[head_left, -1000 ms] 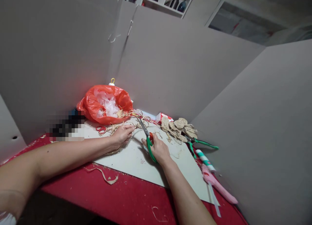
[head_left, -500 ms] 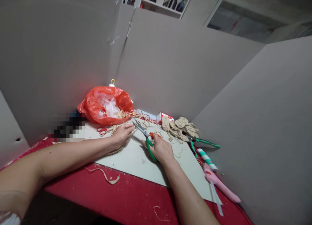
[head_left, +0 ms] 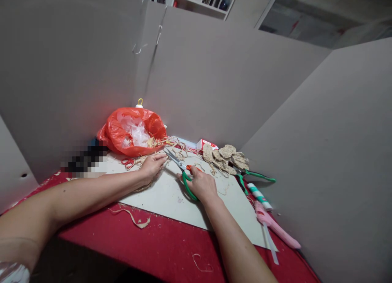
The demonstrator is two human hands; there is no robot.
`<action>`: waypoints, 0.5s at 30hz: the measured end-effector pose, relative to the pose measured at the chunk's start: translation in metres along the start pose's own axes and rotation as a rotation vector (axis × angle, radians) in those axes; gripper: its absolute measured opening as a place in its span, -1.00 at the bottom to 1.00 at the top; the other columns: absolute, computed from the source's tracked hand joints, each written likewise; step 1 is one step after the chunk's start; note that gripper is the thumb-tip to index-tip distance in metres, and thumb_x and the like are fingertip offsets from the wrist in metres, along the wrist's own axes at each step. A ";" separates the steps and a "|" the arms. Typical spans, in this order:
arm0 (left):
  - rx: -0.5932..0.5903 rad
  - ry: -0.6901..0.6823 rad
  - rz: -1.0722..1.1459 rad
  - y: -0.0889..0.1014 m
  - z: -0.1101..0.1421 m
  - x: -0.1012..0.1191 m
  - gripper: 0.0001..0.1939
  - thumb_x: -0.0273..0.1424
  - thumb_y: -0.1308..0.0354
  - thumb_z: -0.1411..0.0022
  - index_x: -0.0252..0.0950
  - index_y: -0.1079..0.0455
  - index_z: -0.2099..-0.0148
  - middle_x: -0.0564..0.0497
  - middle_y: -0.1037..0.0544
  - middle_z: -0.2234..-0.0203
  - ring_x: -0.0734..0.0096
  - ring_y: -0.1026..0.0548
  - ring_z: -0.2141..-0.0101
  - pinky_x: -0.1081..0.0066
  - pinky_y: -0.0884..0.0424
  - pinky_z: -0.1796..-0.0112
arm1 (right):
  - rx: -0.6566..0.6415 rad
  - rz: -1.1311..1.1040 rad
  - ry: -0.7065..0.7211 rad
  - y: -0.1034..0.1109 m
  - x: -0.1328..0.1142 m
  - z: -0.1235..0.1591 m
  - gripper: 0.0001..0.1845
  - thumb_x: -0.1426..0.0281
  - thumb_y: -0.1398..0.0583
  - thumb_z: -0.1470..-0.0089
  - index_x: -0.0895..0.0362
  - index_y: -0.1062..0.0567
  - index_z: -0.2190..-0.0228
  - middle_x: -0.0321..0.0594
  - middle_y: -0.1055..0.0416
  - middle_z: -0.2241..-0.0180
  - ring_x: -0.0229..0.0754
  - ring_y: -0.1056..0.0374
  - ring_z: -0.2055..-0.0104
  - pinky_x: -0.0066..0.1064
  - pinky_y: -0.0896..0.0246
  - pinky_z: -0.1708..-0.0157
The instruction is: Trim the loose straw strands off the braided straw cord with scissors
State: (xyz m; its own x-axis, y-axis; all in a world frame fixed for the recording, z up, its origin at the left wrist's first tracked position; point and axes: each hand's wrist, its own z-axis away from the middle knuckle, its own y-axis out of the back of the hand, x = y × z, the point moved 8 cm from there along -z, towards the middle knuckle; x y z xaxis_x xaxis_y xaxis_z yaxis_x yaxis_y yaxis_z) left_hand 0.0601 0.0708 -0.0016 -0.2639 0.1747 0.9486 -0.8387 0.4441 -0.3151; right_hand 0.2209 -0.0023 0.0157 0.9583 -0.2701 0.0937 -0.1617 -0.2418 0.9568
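Observation:
My right hand [head_left: 200, 185] is closed round the green handles of a pair of scissors [head_left: 179, 168], whose blades point up and left toward my left hand. My left hand [head_left: 152, 166] rests on a pale mat [head_left: 171, 197], fingers pinched on strands of straw-coloured raffia [head_left: 143, 162]. The blade tips sit just beside my left fingertips.
An orange plastic bag [head_left: 131, 130] lies at the back. Small red scissors [head_left: 128, 163] are left of my left hand. Woven raffia discs [head_left: 226, 156], green pliers [head_left: 254, 176], a striped tube [head_left: 259, 196] and a pink tool [head_left: 275, 228] lie right. Grey boards wall the red table [head_left: 147, 246].
The scissors swung left and their blades opened, ending close to my left fingertips. My left hand shifted slightly up. The view drifted a little.

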 end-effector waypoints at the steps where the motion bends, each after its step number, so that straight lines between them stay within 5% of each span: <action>1: 0.005 0.005 0.000 0.000 0.000 0.000 -0.74 -0.33 -0.17 -0.15 -0.39 -0.43 0.15 0.27 -0.05 0.79 0.70 0.06 0.79 0.54 0.20 0.70 | 0.001 -0.006 -0.004 0.000 0.000 0.000 -0.44 -0.07 0.01 -0.08 0.04 -0.42 0.11 -0.15 -0.51 0.40 -0.04 -0.43 0.34 -0.31 -0.12 0.33; 9: -0.003 0.012 0.039 0.000 -0.001 -0.001 -0.57 -0.29 -0.19 -0.13 -0.38 -0.36 -0.02 0.30 -0.02 0.79 0.70 0.10 0.78 0.57 0.20 0.69 | 0.014 -0.127 -0.118 0.001 0.014 0.000 -0.54 -0.05 -0.02 -0.07 0.04 -0.46 0.31 -0.22 -0.48 0.47 -0.14 -0.39 0.39 -0.39 -0.05 0.40; 15: -0.028 0.013 0.041 0.000 -0.002 -0.002 -0.65 -0.31 -0.13 -0.16 -0.36 -0.35 0.02 0.31 0.02 0.80 0.67 0.13 0.79 0.57 0.22 0.70 | 0.012 -0.193 -0.047 -0.004 0.013 0.000 -0.50 -0.04 -0.01 -0.08 0.07 -0.39 0.16 -0.20 -0.49 0.39 -0.11 -0.40 0.33 -0.38 -0.06 0.36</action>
State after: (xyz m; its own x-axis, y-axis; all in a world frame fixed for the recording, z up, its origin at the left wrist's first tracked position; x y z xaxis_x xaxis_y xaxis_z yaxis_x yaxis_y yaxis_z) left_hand 0.0622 0.0723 -0.0039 -0.2909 0.2049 0.9345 -0.8135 0.4611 -0.3543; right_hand 0.2334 -0.0052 0.0134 0.9598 -0.2605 -0.1048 0.0214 -0.3043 0.9523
